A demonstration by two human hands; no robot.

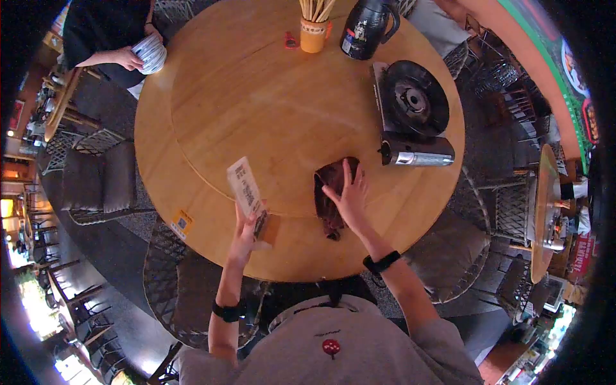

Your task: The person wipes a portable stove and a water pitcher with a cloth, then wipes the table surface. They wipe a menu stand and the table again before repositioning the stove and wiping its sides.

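Observation:
In the head view, my left hand [246, 232] is closed around a white printed table sign [243, 183] with a dark code on it. The sign tilts up over the near edge of the round table, and an orange-brown part shows below my fingers. My right hand [350, 197] lies with fingers spread on a crumpled dark brown cloth [326, 192]. That cloth rests on the wood to the right of the sign.
A portable gas stove [416, 102] sits on the table's right side. Farther back stand a black thermos jug [366, 31] and an orange cup of chopsticks [312, 35]. At the far left, another person holds stacked bowls [150, 54]. Wicker chairs [102, 173] surround the table.

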